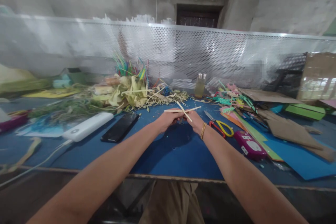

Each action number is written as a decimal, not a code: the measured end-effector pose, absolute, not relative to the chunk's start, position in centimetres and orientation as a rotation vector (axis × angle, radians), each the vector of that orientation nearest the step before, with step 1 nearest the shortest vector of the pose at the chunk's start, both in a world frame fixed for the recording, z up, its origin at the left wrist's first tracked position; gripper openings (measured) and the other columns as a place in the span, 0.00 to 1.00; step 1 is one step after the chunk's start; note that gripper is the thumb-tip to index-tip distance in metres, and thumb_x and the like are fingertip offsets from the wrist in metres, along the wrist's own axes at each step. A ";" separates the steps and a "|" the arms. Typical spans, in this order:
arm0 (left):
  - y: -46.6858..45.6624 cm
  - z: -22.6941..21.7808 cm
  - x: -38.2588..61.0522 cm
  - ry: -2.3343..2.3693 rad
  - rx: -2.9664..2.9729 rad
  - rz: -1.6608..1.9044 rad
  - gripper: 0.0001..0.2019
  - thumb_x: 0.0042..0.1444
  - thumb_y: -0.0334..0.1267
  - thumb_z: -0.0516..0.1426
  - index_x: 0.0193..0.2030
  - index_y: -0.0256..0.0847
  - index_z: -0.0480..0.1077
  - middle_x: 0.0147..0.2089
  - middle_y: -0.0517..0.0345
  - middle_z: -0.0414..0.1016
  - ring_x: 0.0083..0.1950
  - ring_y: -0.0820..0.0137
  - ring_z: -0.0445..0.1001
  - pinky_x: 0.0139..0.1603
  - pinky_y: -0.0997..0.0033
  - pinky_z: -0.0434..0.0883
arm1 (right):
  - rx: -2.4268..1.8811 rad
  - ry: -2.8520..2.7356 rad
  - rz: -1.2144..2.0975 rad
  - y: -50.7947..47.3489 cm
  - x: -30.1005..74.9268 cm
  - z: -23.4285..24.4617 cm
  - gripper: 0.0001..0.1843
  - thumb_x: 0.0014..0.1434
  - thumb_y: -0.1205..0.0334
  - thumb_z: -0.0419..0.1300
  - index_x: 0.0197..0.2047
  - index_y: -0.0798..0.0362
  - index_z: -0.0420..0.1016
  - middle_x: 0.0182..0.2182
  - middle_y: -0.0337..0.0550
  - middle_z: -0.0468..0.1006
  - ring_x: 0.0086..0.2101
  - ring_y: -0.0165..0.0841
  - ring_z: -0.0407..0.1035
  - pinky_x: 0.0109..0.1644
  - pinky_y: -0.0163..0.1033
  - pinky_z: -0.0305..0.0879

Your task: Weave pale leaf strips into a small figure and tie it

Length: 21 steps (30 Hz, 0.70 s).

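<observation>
Both my hands meet over the middle of the blue table [178,154]. My left hand [168,119] and my right hand [193,121] are closed in a pinch on thin pale leaf strips [182,109] that cross each other just above my fingers. One strip runs sideways, another slants across it. A gold bracelet [203,130] sits on my right wrist. Red-and-yellow scissors [220,127] lie just right of my right hand.
A black phone [120,127] and a white power bank [88,126] with a cable lie to the left. Behind is a heap of leaf strips [128,94], a glass bottle [200,85], coloured scraps and cardboard [291,126] to the right, a pink device [249,144], and a perforated metal screen [168,52].
</observation>
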State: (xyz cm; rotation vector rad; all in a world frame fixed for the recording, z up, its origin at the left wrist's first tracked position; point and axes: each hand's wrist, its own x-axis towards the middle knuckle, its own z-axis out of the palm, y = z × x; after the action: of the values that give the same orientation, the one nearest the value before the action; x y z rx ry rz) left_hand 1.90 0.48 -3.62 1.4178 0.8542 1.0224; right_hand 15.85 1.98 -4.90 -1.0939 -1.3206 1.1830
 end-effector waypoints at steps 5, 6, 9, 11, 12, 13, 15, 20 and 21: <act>0.7 -3.8 1.9 0.860 1.415 1.022 0.15 0.44 0.48 0.66 0.33 0.38 0.75 0.26 0.60 0.69 0.24 0.77 0.60 0.22 0.76 0.52 | -1.078 -1.320 1.203 1.9 15.9 -4.7 0.09 0.38 0.58 0.65 0.19 0.56 0.74 0.14 0.36 0.68 0.21 0.26 0.58 0.27 0.32 0.54; 0.7 -3.9 1.9 0.860 1.414 1.021 0.16 0.44 0.48 0.66 0.33 0.38 0.75 0.26 0.60 0.69 0.24 0.77 0.60 0.22 0.76 0.52 | -1.075 -1.323 1.206 1.9 15.8 -4.7 0.09 0.38 0.58 0.65 0.19 0.56 0.74 0.14 0.36 0.68 0.21 0.26 0.58 0.27 0.32 0.54; 0.8 -3.9 1.9 0.865 1.407 1.017 0.16 0.43 0.48 0.67 0.34 0.38 0.75 0.27 0.59 0.70 0.25 0.77 0.61 0.23 0.76 0.52 | -1.080 -1.322 1.196 1.9 15.8 -4.7 0.08 0.39 0.59 0.65 0.20 0.55 0.74 0.13 0.36 0.68 0.21 0.26 0.58 0.27 0.32 0.54; 0.8 -3.9 1.9 0.869 1.401 1.016 0.16 0.42 0.48 0.67 0.33 0.38 0.75 0.27 0.59 0.70 0.25 0.77 0.61 0.23 0.76 0.52 | -1.089 -1.316 1.194 1.9 15.8 -4.8 0.08 0.40 0.59 0.65 0.21 0.55 0.75 0.14 0.36 0.68 0.21 0.26 0.58 0.27 0.32 0.54; 0.8 -3.9 1.9 0.869 1.399 1.016 0.16 0.42 0.48 0.67 0.33 0.38 0.75 0.27 0.60 0.70 0.25 0.77 0.61 0.23 0.76 0.52 | -1.089 -1.316 1.196 1.9 15.8 -4.8 0.08 0.40 0.59 0.65 0.21 0.55 0.75 0.14 0.36 0.68 0.21 0.26 0.58 0.27 0.32 0.54; 0.7 -3.8 1.9 0.867 1.398 1.017 0.16 0.42 0.48 0.67 0.33 0.38 0.75 0.26 0.60 0.70 0.25 0.77 0.61 0.23 0.76 0.52 | -1.086 -1.319 1.199 1.9 15.8 -4.9 0.08 0.40 0.58 0.64 0.21 0.56 0.75 0.14 0.36 0.68 0.22 0.26 0.58 0.27 0.32 0.54; 0.7 -3.8 1.9 0.859 1.402 1.018 0.16 0.42 0.48 0.67 0.32 0.38 0.75 0.27 0.60 0.70 0.25 0.77 0.61 0.23 0.76 0.52 | -1.078 -1.331 1.202 2.0 15.8 -4.9 0.09 0.40 0.58 0.64 0.21 0.56 0.75 0.14 0.36 0.69 0.22 0.26 0.58 0.27 0.32 0.54; 0.5 -3.6 1.9 0.859 1.408 1.009 0.16 0.42 0.48 0.67 0.33 0.38 0.75 0.27 0.59 0.70 0.26 0.76 0.61 0.24 0.76 0.53 | -1.069 -1.361 1.193 2.0 15.9 -5.0 0.09 0.41 0.58 0.65 0.21 0.56 0.76 0.14 0.36 0.68 0.22 0.26 0.58 0.28 0.33 0.53; 0.4 -3.6 1.9 0.861 1.407 1.011 0.16 0.42 0.48 0.67 0.33 0.38 0.75 0.27 0.59 0.70 0.26 0.76 0.61 0.24 0.76 0.53 | -1.063 -1.366 1.193 2.0 16.0 -5.0 0.09 0.41 0.58 0.65 0.21 0.56 0.76 0.14 0.36 0.68 0.22 0.27 0.58 0.28 0.33 0.53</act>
State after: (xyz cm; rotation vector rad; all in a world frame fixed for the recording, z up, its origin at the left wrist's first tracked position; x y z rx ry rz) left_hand 1.87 0.45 -3.59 1.4067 0.8614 1.0106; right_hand 15.97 2.04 -4.99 -1.0626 -1.3664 1.1932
